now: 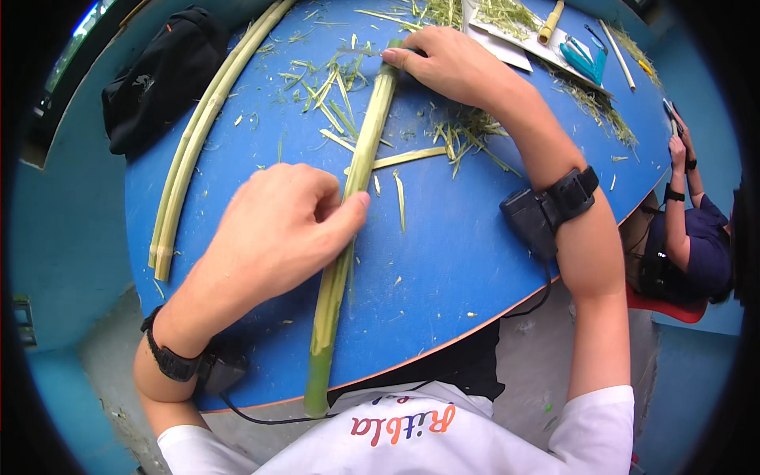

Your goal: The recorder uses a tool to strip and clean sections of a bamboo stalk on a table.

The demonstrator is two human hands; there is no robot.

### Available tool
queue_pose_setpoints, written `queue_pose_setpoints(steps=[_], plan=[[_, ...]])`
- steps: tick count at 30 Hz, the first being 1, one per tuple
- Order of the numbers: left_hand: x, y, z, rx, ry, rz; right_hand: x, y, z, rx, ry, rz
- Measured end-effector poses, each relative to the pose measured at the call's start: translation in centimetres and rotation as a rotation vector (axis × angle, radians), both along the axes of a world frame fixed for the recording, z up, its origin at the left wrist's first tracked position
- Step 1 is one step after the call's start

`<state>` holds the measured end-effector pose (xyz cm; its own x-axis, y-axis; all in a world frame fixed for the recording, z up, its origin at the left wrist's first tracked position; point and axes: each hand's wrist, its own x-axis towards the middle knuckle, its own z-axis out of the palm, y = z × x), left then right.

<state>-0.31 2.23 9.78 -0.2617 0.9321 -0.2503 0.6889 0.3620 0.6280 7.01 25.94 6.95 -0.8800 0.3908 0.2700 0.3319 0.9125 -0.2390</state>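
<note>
Long green stalk [348, 237] laid lengthwise across the blue surface [459, 261], near end jutting past the edge toward the body, far end up among the scraps. Left hand [277, 229] pressed down on the middle, thumb against the stalk's side, fingers curled over rather than wrapped round: likely a pin to stop rolling. Right hand [451, 63] out at the far tip, grip closed on what looks like a thin blade [360, 51], set there seemingly for paring the stalk; blade blurred, hard to confirm. Bundle of pale stripped stalks [198, 134] parked at the left, well apart, out of the working line. Green shavings [467, 134] scattered near the far end. Black pouch [162, 75] at the far left edge. Board [507, 32] with more trimmings and blue-handled cutters [582, 59] at the far right. Black band with a small box [546, 214] strapped to the right forearm. Another person seated [689, 237] beyond the right rim. Grey floor below, blue walls around.
</note>
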Motion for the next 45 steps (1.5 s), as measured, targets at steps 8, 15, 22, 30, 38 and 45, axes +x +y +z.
queue_pose_setpoints(steps=[8,15,22,30,38,45], plan=[[-1.7,0.5,-2.2,0.373,0.164,-0.029,1.4,-0.7,5.6,0.011,-0.168,-0.199],[-1.0,1.0,-2.4,0.407,0.233,-0.013,2.7,-2.8,7.7,-0.07,-0.279,-0.181],[-0.8,1.1,-2.6,0.411,0.351,-0.012,1.8,-2.6,6.9,-0.097,-0.247,-0.207],[-1.2,1.2,-3.2,0.427,0.391,-0.003,1.0,-2.2,5.3,0.023,-0.076,-0.199],[-0.2,0.9,-2.6,0.368,0.298,0.019,1.7,1.6,4.1,0.244,-0.033,-0.3],[-0.2,0.7,-2.7,0.395,0.35,0.004,3.1,-0.5,5.6,0.112,-0.093,-0.385]])
